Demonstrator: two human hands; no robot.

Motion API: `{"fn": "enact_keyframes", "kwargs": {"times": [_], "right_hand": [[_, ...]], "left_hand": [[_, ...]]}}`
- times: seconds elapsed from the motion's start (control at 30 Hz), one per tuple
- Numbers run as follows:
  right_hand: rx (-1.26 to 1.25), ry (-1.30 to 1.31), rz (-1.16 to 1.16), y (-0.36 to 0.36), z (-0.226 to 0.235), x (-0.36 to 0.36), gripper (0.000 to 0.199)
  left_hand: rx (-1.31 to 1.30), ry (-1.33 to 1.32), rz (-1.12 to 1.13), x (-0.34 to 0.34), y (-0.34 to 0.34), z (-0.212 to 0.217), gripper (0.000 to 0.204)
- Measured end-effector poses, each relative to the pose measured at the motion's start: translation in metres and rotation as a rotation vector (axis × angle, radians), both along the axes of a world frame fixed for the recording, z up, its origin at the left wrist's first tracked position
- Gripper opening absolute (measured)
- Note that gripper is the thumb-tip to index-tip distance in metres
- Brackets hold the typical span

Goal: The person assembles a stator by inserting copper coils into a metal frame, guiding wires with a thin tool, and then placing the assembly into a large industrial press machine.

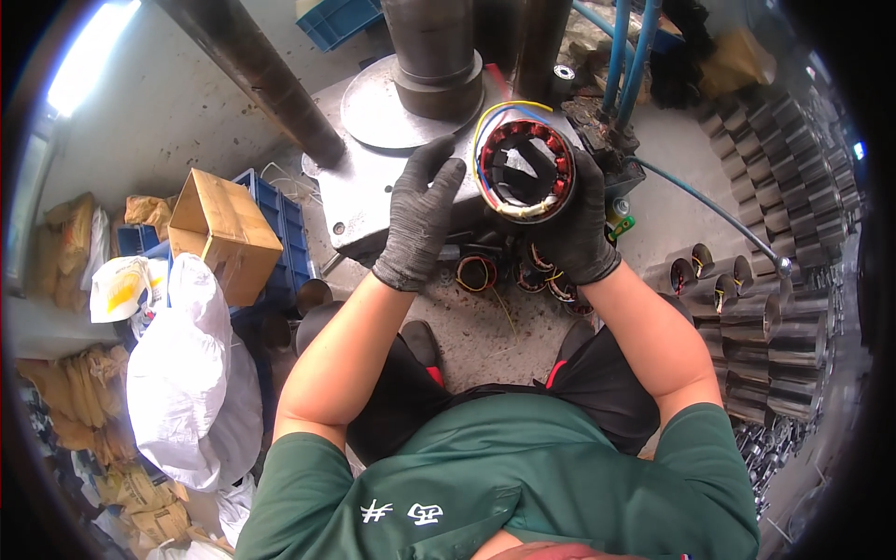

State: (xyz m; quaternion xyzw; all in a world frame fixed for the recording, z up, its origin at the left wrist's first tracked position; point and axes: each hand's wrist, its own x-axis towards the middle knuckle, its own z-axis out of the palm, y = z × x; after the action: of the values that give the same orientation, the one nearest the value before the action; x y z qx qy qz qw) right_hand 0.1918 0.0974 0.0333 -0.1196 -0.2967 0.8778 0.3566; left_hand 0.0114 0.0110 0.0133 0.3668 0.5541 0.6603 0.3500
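Observation:
A motor stator, a dark ring with copper windings inside and yellow, blue and red lead wires, is held up over the metal press table. My right hand, in a dark grey glove, grips the ring's right and lower side; some of its fingers are hidden behind it. My left hand, gloved alike, is to the left of the stator, apart from it, with thumb and fingers spread and nothing in them. Behind both stands the press ram on a round steel plate.
Several more stators lie on the floor below the table. Stacked metal cylinders line the right side. A cardboard box, blue crates and a white sack stand left. A steel column rises at the table's left corner.

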Motion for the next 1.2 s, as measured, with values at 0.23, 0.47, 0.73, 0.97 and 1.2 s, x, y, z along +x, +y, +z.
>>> {"fn": "enact_keyframes", "kwargs": {"times": [0.23, 0.47, 0.73, 0.97, 1.2], "right_hand": [[0.012, -0.032, 0.103, -0.004, -0.014, 0.005, 0.087], [0.152, -0.126, 0.233, -0.006, -0.008, 0.016, 0.085], [0.084, -0.355, 0.295, 0.006, 0.010, 0.020, 0.084], [0.931, -0.558, -0.105, 0.021, -0.026, 0.019, 0.079], [0.986, -0.532, -0.216, 0.015, -0.037, 0.018, 0.050]], "left_hand": [[0.132, -0.209, -0.096, 0.018, -0.005, 0.004, 0.037], [0.094, 0.330, -0.274, 0.028, -0.010, 0.020, 0.028], [-0.092, 0.021, -0.230, 0.027, -0.016, 0.011, 0.031], [-0.130, 0.048, -0.195, 0.032, -0.012, -0.001, 0.037], [-0.196, 0.546, -0.251, 0.040, -0.023, 0.023, 0.040]]}}
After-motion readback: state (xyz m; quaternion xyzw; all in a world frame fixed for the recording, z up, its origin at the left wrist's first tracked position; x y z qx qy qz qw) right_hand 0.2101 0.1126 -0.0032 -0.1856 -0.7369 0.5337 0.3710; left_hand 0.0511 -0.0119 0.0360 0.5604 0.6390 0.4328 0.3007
